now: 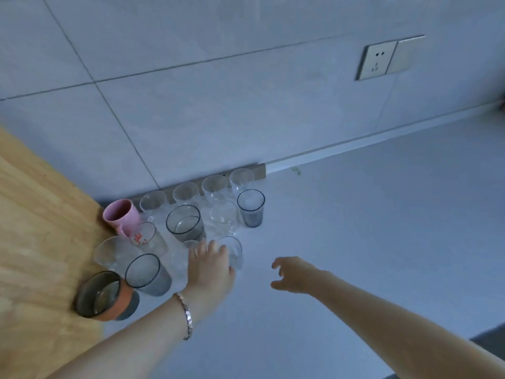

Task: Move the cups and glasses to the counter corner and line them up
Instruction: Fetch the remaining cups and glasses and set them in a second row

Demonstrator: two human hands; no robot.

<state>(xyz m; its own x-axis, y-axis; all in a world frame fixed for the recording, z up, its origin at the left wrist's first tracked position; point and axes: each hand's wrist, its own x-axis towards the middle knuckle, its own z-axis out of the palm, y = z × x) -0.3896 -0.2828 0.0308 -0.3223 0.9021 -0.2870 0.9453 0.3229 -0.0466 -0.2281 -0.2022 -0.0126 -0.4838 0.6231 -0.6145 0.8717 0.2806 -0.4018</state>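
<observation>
Head view of the counter corner, where a wooden panel meets the tiled wall. The cups and glasses stand upright in rough rows: four clear glasses along the wall, the far-right one ending that row; a pink mug at the corner; a smoky tumbler, a clear stemmed glass and a ribbed grey glass in the second row; a glass with red print and further glasses nearer the viewer, down to an orange-banded cup against the panel.

The left hand lies with fingers spread against a clear glass at the group's near right edge; the palm touches its side, but the fingers do not appear closed round it (the glass's transparency makes the contact hard to read). The right hand hovers open and empty over bare counter, well apart from every vessel.

The deciding relation: the clear glass sits just beyond and to the right of the left palm, upright, its long axis vertical, slightly outside the rows. The left hand is plainly the nearer. A short nudge leftward and wallward would probably seat it in line; too hard a push risks knocking the neighbouring glass just beside it.
</observation>
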